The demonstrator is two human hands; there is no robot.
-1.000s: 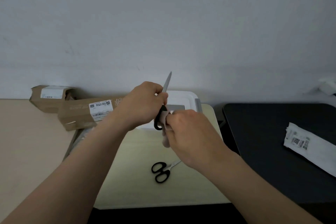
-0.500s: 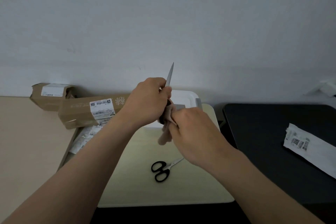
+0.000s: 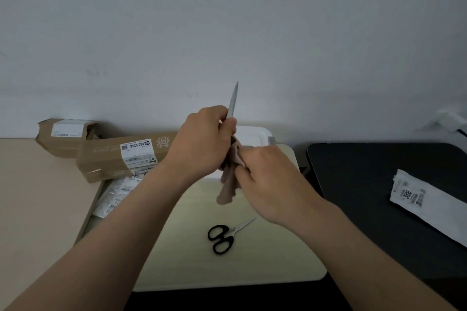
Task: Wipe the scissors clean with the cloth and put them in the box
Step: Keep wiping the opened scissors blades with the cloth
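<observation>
My left hand [image 3: 202, 141] grips a pair of scissors [image 3: 233, 101] upright, the grey blades pointing up past my fingers and the black handles mostly hidden. My right hand [image 3: 267, 182] pinches a beige cloth [image 3: 228, 184] against the handle end, and the cloth's tail hangs down. A second pair of scissors with black handles [image 3: 223, 236] lies flat on the pale table [image 3: 265, 260] below my hands. The white box [image 3: 255, 136] stands behind my hands at the table's far edge, partly covered by them.
Two cardboard parcels [image 3: 121, 156] and some labelled white bags [image 3: 118, 192] lie at the left, by the wall. A dark table [image 3: 366, 184] stands at the right with a white labelled bag [image 3: 424, 202] on it.
My left hand has lifted the scissors a little higher. The cloth in my right hand has slid down around the handle end and hangs lower.
</observation>
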